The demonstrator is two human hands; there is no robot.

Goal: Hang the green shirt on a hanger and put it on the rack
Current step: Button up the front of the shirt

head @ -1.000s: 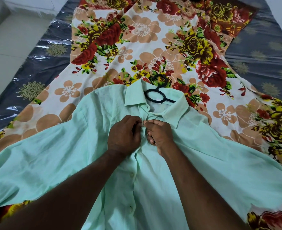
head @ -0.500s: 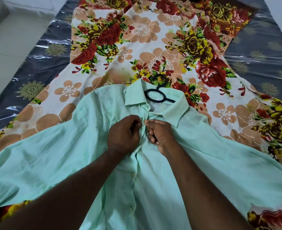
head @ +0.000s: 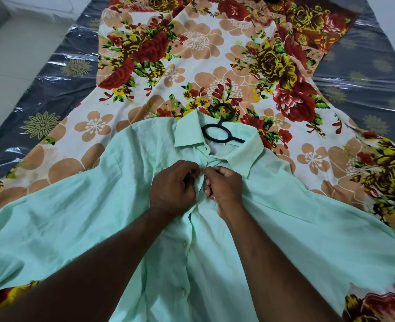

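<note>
The pale green shirt [head: 80, 219] lies face up on a flowered sheet, collar away from me. A black hanger [head: 217, 135] sits inside the shirt; only its ring and hook stick out past the open collar. My left hand [head: 172, 189] pinches the left front edge of the shirt just below the collar. My right hand [head: 224, 185] pinches the right front edge, and the fingertips of both hands meet at the placket near the top button. Lower buttons run down the front between my forearms. The rack is out of sight.
The flowered sheet [head: 191, 66] covers a dark mattress wrapped in shiny plastic [head: 52, 94]. A white tiled floor [head: 13, 49] shows at the upper left. A second, darker flowered cloth [head: 312, 26] lies at the far right end.
Both hands stay at the top of the placket with only slight finger movement. The shirt and hanger have not moved.
</note>
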